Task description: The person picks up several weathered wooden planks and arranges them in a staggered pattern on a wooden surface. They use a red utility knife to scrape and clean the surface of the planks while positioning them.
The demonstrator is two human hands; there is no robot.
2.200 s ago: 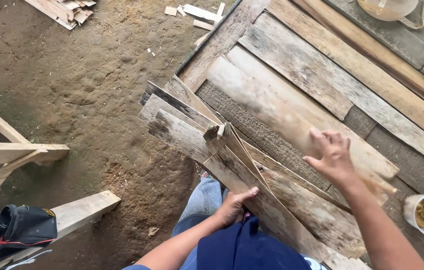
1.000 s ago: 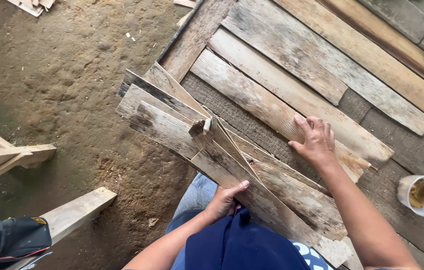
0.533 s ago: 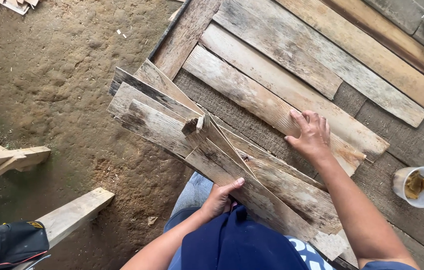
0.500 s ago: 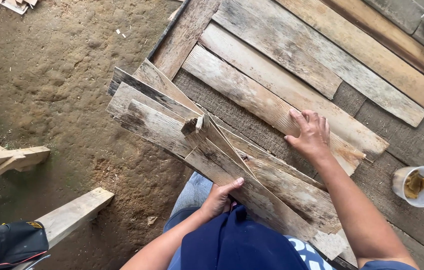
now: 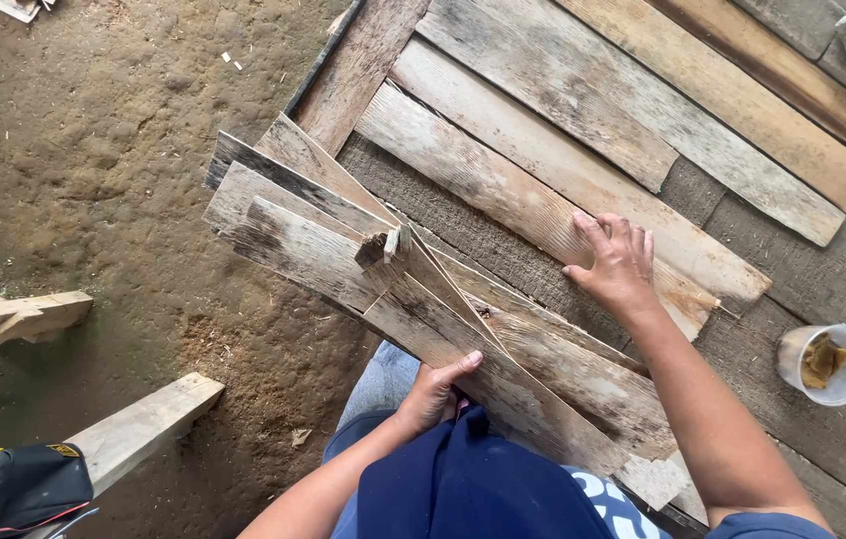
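Left hand grips the stacked weathered planks. Right hand lies flat, released, on a long plank. White cup, apparently holding yellowish matter, stands well apart at right.

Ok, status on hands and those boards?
Left hand grips stacked planks. Right hand flat on laid plank. Small cup sits aside, clear.

A fanned stack of weathered grey planks lies slantwise, overhanging the board platform onto dirt.
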